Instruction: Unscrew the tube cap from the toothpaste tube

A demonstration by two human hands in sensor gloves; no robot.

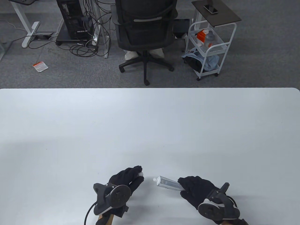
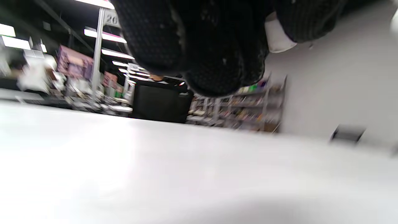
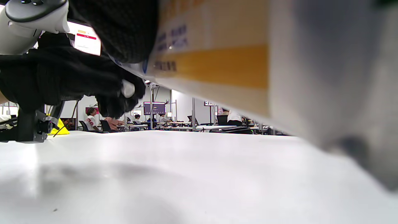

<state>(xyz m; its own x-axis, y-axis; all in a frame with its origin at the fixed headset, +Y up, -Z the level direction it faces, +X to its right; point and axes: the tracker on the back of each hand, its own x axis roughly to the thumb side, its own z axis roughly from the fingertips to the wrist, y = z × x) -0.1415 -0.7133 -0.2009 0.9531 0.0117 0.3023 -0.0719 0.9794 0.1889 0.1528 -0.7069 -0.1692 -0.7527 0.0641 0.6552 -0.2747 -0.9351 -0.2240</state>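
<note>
Low in the frame, the right hand [image 1: 199,189] grips the tube [image 1: 167,183] with its bare nozzle pointing left, the left hand [image 1: 127,179] pinches the cap [image 1: 140,173] just beyond, so unscrewing looks finished; next, set both on the table [image 1: 150,121].

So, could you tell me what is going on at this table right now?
A person in sensor gloves is taking the cap off a toothpaste tube. The right hand holds the tube, whose threaded nozzle points toward the left hand and is bare. The left hand pinches a small white cap at its fingertips, apart from the tube. So the cap is already off, and both hands are low over the white table.
</note>
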